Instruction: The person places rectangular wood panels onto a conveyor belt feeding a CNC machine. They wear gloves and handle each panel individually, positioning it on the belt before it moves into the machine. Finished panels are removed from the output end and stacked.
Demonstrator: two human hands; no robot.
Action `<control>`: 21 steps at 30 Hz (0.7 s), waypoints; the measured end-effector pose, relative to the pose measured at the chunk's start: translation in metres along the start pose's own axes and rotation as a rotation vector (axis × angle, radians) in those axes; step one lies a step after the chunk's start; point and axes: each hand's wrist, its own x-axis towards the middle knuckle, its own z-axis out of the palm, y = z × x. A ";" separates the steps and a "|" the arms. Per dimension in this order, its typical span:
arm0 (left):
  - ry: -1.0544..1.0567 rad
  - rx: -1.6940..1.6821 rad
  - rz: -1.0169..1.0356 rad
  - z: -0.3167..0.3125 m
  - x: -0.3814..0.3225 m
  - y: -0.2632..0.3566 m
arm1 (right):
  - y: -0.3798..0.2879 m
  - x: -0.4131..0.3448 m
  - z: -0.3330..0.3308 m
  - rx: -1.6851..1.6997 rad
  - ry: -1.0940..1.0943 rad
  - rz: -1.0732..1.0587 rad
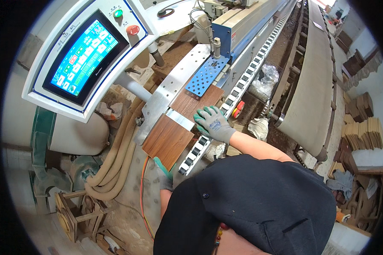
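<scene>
My left hand (165,178), in a grey and green work glove, grips the near end of a brown wood-grain board (168,140); its fingers are partly hidden beneath. This board lies on the metal infeed table of an edge banding machine. Ahead of it, across a strip of bare metal, a second wood-grain board (194,102) reaches under a blue perforated plate (206,76). My right hand (214,125), gloved alike, lies palm down at the right edge of this second board, fingers spread. Beside it runs a roller chain conveyor (236,92) of white links.
A control panel (83,60) with a lit screen, a green button and a red button (133,30) stands at the left. Ribbed hoses (121,159) curve below it. A belt conveyor (309,79) runs along the right, with stacked boards (364,134) beyond. Orange tubing (142,191) hangs near my left arm.
</scene>
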 end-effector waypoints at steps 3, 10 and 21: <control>0.005 -0.001 -0.010 0.004 -0.001 -0.001 | 0.000 0.001 -0.001 0.004 -0.022 0.008; -0.121 0.585 0.497 -0.010 0.006 -0.004 | 0.024 0.003 -0.003 -0.072 -0.072 0.042; 0.033 -0.031 -0.002 -0.001 0.006 -0.007 | 0.099 0.015 -0.011 -0.225 -0.121 0.176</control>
